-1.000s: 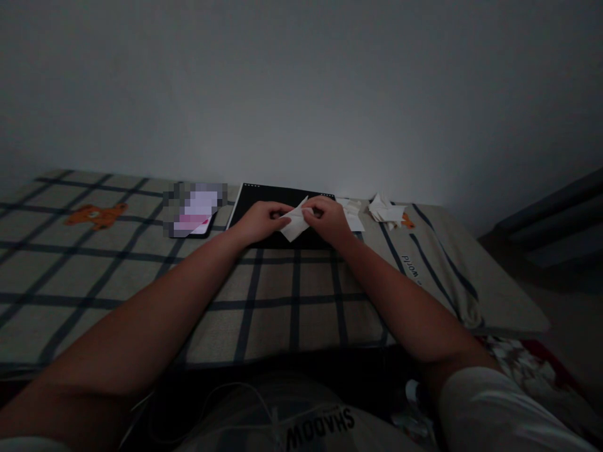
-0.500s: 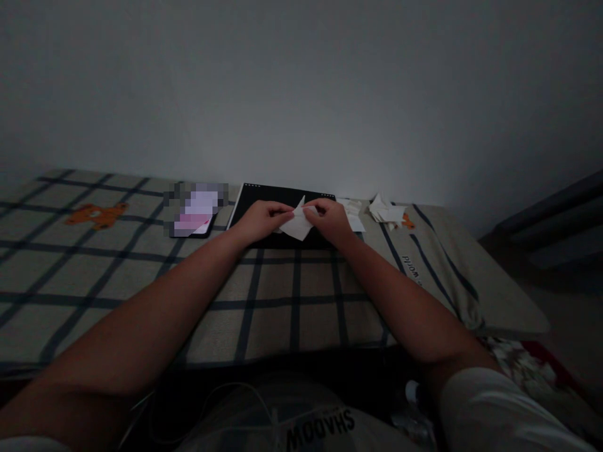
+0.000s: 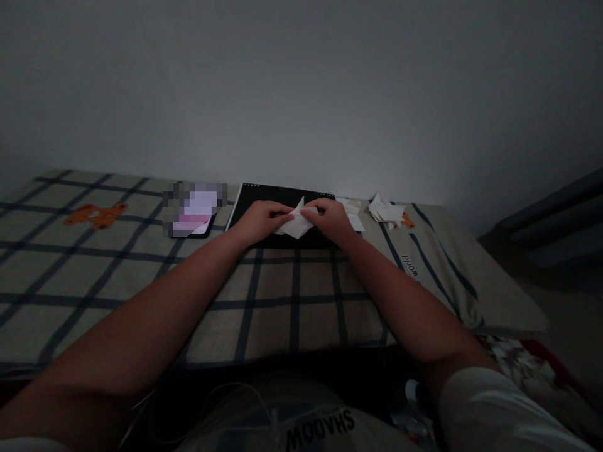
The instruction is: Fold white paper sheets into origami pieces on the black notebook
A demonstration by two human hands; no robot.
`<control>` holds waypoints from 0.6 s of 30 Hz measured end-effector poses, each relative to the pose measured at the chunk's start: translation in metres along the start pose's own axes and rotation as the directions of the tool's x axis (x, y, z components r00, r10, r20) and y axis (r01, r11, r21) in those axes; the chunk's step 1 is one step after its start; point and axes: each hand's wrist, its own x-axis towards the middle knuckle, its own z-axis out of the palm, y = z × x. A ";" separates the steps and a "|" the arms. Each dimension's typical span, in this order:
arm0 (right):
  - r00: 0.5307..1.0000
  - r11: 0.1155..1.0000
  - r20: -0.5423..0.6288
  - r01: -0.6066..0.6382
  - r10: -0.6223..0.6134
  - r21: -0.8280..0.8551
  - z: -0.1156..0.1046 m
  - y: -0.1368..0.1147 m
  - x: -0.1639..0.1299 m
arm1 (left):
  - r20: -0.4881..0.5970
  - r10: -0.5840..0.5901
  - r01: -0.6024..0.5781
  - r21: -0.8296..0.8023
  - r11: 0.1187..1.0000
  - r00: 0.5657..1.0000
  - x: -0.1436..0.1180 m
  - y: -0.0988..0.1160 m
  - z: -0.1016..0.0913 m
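A piece of folded white paper (image 3: pixel 298 227) with a pointed tip is pinched between my two hands. My left hand (image 3: pixel 264 220) grips its left side with thumb and fingertips. On the opposite side my right hand (image 3: pixel 332 218) is closed on the paper near its middle. Both hands are just above a black spiral-hole notebook or folder (image 3: pixel 277 193) that lies on the cloth. Some white paper sheets (image 3: pixel 354 216) rest just right of my right hand, partly hidden by it.
A checked cloth (image 3: pixel 273 301) covers the table against the wall. Left of the notebook lies a lit phone (image 3: pixel 195 213). Folded white paper pieces (image 3: pixel 386 210) sit at the right. Below the table's right end are paper scraps (image 3: pixel 522 367) and a clear bottle (image 3: pixel 412 408).
The folded paper has tilted slightly and shifted a little to the left between my fingers. My right hand has moved slightly left with it; both hands keep their hold.
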 end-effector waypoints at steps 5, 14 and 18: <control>0.999 1.000 0.030 -0.027 0.027 -0.005 -0.002 -0.002 0.001 | 0.006 0.005 -0.006 0.012 1.000 1.000 0.000 -0.002 0.001; 0.997 0.998 0.050 -0.060 0.059 0.010 -0.003 -0.002 0.001 | 0.016 -0.023 0.023 -0.009 1.000 1.000 0.000 0.002 0.001; 0.996 0.997 0.059 -0.070 0.068 0.021 -0.003 -0.002 0.002 | 0.006 -0.083 0.084 -0.046 0.995 0.997 -0.001 0.001 0.002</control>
